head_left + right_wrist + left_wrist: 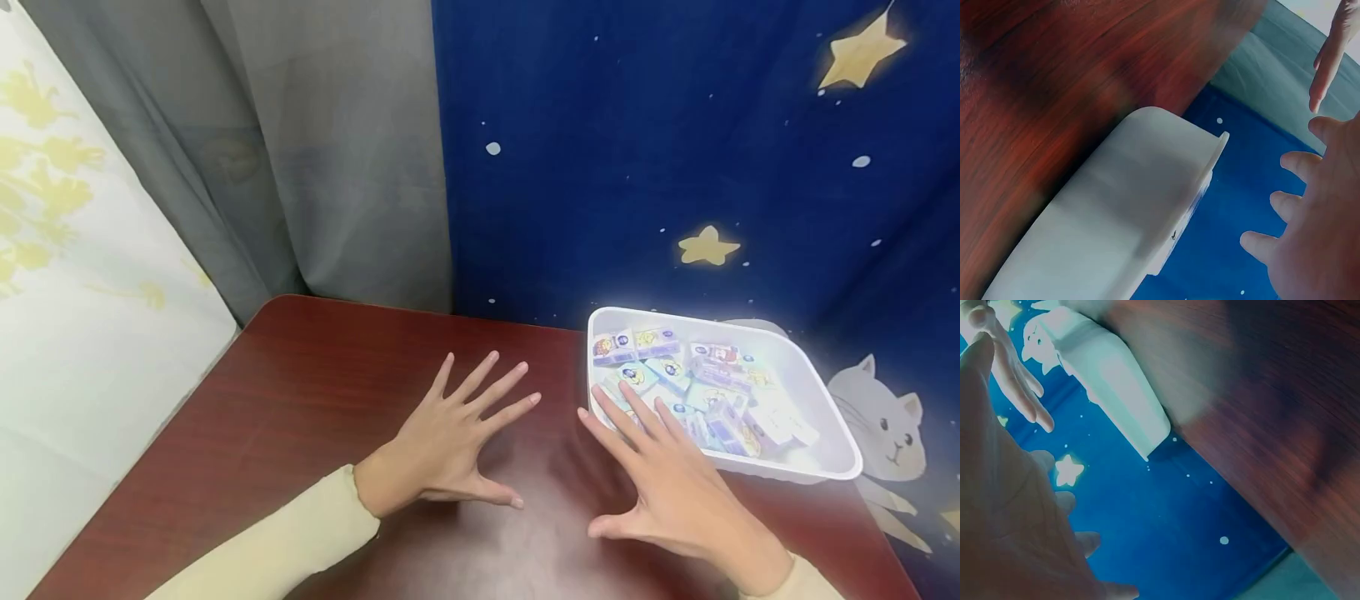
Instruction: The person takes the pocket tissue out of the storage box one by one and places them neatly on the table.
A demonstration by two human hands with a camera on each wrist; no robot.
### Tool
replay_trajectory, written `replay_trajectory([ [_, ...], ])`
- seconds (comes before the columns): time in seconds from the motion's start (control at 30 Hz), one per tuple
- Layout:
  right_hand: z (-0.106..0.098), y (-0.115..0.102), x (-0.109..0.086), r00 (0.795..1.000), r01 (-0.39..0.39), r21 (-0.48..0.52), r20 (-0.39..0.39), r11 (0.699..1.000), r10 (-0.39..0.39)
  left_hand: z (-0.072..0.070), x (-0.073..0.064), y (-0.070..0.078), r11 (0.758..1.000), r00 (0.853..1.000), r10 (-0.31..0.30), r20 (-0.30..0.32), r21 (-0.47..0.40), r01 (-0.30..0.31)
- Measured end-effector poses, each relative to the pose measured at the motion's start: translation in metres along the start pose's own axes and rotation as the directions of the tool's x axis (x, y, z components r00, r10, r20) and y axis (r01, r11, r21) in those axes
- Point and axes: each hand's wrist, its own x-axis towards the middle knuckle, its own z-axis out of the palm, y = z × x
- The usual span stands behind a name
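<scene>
Spread and empty, left hand (pixel 453 446) and right hand (pixel 675 483) hover above the table (pixel 330 375); white bin (pixel 813 404), at the latter's one o'clock, presumably keeps packs (pixel 720 377) together.

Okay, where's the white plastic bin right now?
In the head view, the white bin sits on the reddish-brown table right of centre, in front of the blue curtain; the right hand partly overlaps it.

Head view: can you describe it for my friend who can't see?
A left hand and right hand, fingers spread, hold nothing above a dark red table; a white tub of small packs stands at the right, curtains behind.
</scene>
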Motion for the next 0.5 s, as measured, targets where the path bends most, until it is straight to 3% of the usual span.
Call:
replay_trajectory([
  [0.1, -0.003, 0.005, 0.000, 1.000, -0.026, 0.012, 0.002, 1.000, 0.026, 0.002, 0.008, -0.001, 0.999, 1.000, -0.025, 0.013, -0.046, 0.025],
  [0.17, -0.004, 0.009, -0.002, 0.999, -0.046, 0.026, 0.000, 0.999, 0.046, 0.003, 0.013, -0.001, 0.991, 0.997, -0.054, 0.056, -0.118, 0.060],
  [0.27, -0.006, 0.016, -0.005, 0.997, -0.075, 0.040, -0.011, 0.996, 0.076, 0.005, 0.022, -0.001, 0.954, 0.985, -0.105, 0.137, -0.267, 0.138],
  [0.37, -0.009, 0.022, -0.009, 0.993, -0.120, 0.065, -0.013, 0.991, 0.121, 0.006, 0.031, 0.000, 0.873, 0.966, -0.159, 0.204, -0.428, 0.234],
  [0.5, -0.015, 0.031, -0.016, 0.976, -0.215, 0.103, -0.005, 0.971, 0.216, 0.009, 0.045, 0.004, 0.715, 0.941, -0.222, 0.256, -0.613, 0.335],
])
